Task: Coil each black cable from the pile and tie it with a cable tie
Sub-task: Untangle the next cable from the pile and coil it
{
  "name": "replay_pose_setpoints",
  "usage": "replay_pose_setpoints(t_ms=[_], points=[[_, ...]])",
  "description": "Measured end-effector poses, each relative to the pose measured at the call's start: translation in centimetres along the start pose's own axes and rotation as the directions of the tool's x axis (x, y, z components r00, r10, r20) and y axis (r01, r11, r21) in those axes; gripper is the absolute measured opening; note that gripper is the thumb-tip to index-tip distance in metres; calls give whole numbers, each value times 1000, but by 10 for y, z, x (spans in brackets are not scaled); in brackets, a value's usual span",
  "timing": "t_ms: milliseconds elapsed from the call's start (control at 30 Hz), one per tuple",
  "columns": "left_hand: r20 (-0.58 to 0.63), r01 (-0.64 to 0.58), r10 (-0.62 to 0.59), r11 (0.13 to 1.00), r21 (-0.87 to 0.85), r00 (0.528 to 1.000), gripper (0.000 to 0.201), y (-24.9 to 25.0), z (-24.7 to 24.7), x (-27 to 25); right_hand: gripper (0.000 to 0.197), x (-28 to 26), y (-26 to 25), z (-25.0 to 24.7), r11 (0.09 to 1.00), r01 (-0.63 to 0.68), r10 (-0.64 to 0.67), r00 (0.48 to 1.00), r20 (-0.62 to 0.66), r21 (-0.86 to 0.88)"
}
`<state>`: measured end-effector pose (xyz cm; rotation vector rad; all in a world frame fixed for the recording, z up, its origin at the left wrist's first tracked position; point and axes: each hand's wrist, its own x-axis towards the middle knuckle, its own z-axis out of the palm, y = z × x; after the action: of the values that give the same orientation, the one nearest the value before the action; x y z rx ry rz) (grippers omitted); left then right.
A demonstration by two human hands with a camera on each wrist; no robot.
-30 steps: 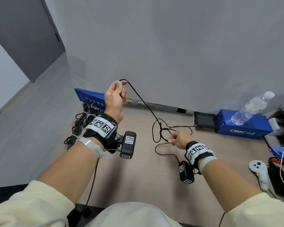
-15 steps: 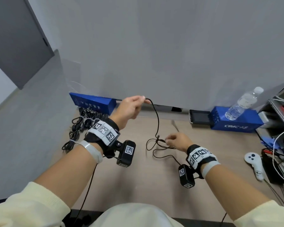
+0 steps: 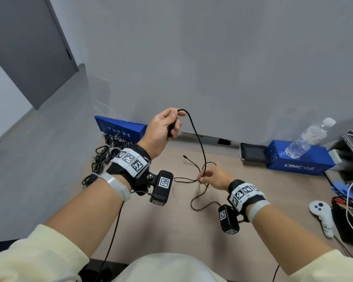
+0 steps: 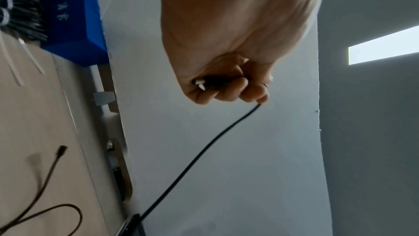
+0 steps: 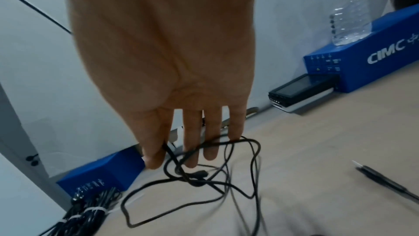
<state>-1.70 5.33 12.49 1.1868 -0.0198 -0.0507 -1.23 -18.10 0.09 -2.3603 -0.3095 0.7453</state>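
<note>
Against a grey wall, above the beige desk [image 3: 130,220], the left hand [image 3: 161,129] holds one plug end of a black cable [image 3: 199,139] high; the run drops rightward to the lower right hand [image 3: 212,177]. Left wrist view: fingers [image 4: 226,91] curl around the plug. Right wrist view: thumb and forefinger pinch the tangled loops [image 5: 204,173], other fingers straight.

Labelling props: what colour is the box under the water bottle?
Blue box with white lettering; clearest in the right wrist view.

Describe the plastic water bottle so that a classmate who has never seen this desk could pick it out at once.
Start at the wooden desk and follow its far edge along the wall to the right end. A blue box marked CIMC sits there, and the water bottle lies tilted on top of it. It is the only clear, see-through thing, with a white cap.
</note>
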Motion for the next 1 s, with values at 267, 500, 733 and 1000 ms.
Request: replay_pose_setpoints(t_ms=[267, 500, 733, 1000], points=[[-269, 428, -352, 845, 321, 897, 37, -39, -16, -4, 22, -5, -21, -13, 906, -42, 121, 979, -161, 422], [-182, 580, -584, 623, 524, 791, 28, -67, 11, -17, 19, -16, -52, -28, 800, 4, 138, 972, -191, 600], [-161, 520, -568, 554, 650, 807, 12, -73, 25, -16, 14, -24, -44, -35, 874, 34, 64, 981, -184, 485], [-208, 374, -332, 902, 217, 920, 14, -50, 27, 5, 22, -14, 15, -27, 941, -252, 317, 889, -331, 225]])
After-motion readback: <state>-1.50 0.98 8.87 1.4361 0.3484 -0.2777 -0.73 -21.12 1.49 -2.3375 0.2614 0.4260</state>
